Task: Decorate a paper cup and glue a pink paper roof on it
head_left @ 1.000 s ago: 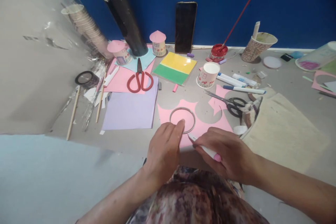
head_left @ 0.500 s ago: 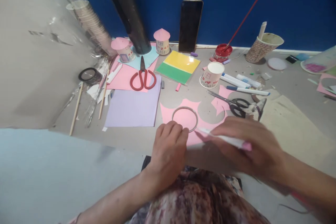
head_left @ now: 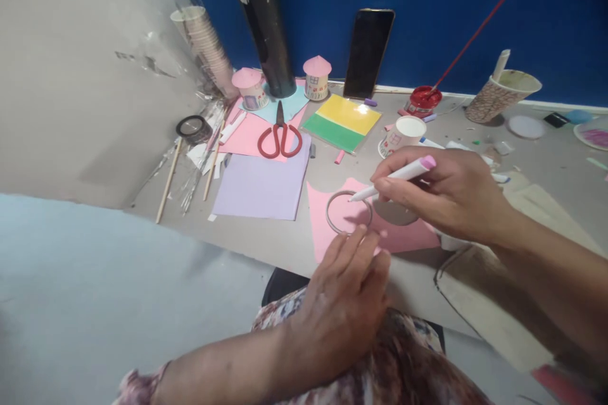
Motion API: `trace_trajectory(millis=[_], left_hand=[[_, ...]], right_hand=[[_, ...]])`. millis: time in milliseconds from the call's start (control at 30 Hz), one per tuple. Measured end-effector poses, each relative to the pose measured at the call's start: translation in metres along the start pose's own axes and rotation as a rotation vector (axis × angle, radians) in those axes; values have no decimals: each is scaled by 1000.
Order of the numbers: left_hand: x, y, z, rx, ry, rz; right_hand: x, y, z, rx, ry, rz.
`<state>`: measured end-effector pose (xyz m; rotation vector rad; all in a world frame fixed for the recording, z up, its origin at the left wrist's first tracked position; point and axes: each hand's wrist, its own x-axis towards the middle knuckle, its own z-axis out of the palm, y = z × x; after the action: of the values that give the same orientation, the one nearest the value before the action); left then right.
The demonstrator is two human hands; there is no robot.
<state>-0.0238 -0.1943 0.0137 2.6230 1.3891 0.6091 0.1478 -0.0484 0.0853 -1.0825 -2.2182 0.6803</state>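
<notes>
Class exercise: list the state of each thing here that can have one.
White marker: held in the right hand
Pink paper: cut, round hole showing
Ring: flat on the pink paper
Red-handled scissors: blades shut
Phone: propped up, screen dark
Red jar: open, stick in it
Two back house cups: pink roofs on
Front house cup: roofless

This is a craft corner, whether at home or elsewhere unclear: a bench (head_left: 266, 237) by a blue wall (head_left: 313, 0), with pink paper (head_left: 323, 239), a pen (head_left: 393, 179), scissors (head_left: 280, 125), tape (head_left: 194, 131), red paint (head_left: 422, 102) and small cup houses (head_left: 316, 81).
</notes>
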Motion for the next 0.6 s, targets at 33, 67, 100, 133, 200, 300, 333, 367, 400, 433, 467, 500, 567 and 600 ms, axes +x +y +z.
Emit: trace_trajectory(millis=[33,67,100,133,200,300,333,367,400,433,467,500,567,600], left_hand=[[2,3,3,0,-3,-1],[6,6,5,-2,-7,-7],[10,9,7,-8,-17,-9],[15,11,9,-15,-36,-11],[24,13,13,-30,-81,-13],[32,15,16,-45,-115,-51],[33,15,17,-49,-121,-74],[33,15,17,-54,-124,-93],[33,15,17,-59,-127,-107],[33,15,18,-64,-133,-118],[32,15,18,-70,-138,-129],[31,15,19,-77,-141,-137],[30,15,21,-88,-139,-146],[29,15,22,-91,-136,-147]], right_hand=[[5,2,2,18,-30,22],[10,3,5,31,-60,44],[15,4,8,41,-90,57],[20,5,10,53,-126,59],[27,3,16,75,-221,18],[31,-4,25,46,-382,-102],[31,-7,29,11,-426,-141],[32,-9,32,-30,-458,-175],[32,-10,35,-72,-484,-201],[33,-12,37,-113,-507,-222],[33,-13,39,-149,-526,-239],[34,-14,41,-183,-546,-252],[35,-18,44,-241,-593,-274],[36,-20,44,-267,-621,-288]])
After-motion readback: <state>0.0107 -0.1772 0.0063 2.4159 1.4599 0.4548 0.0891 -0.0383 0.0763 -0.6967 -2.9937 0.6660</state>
